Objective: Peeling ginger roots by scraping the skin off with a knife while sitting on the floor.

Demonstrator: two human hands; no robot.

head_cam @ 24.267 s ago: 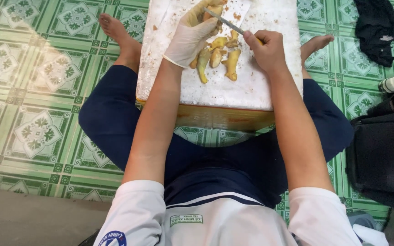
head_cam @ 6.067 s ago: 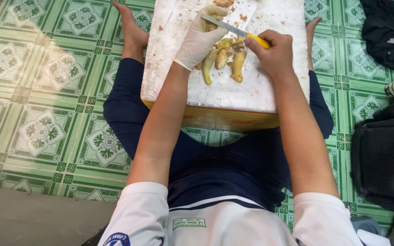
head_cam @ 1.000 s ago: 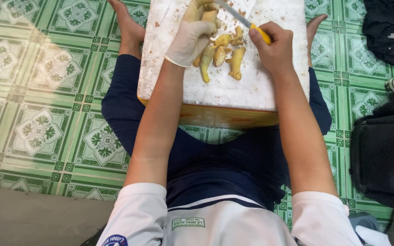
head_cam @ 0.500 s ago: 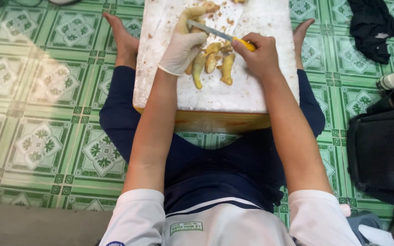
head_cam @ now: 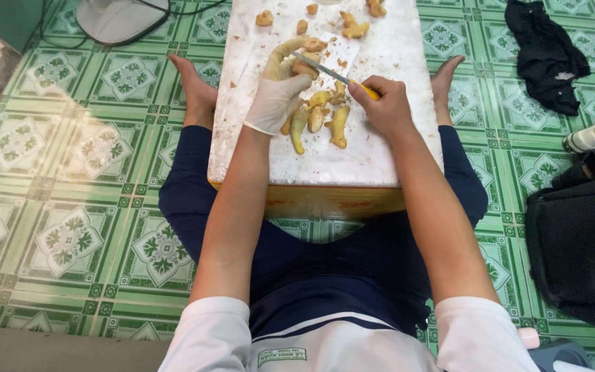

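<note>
**Ginger root pieces on the cutting board**

The knobbly, pale yellow-brown ginger root pieces [head_cam: 318, 118] lie in a loose cluster near the middle of the white rectangular cutting board [head_cam: 352, 162], just below your hands. They are irregular and finger-shaped. Smaller cut chunks [head_cam: 352, 26] sit well apart from them at the far end of the board, with fine scraps scattered between.

The board rests on a yellow-orange box [head_cam: 325, 201] between your legs, on the green patterned tile floor [head_cam: 70, 172].

Your left hand [head_cam: 277, 93], in a thin white glove, is closed around one ginger piece [head_cam: 306, 65] and pins it against the board. Your right hand [head_cam: 383, 107], bare, is wrapped firmly around the yellow handle of a small knife [head_cam: 332, 73]. The blade lies slantwise across the held piece and touches it.

A black bag [head_cam: 580, 241] sits on the floor to your right, and a dark cloth [head_cam: 542, 52] lies beyond it.
</note>
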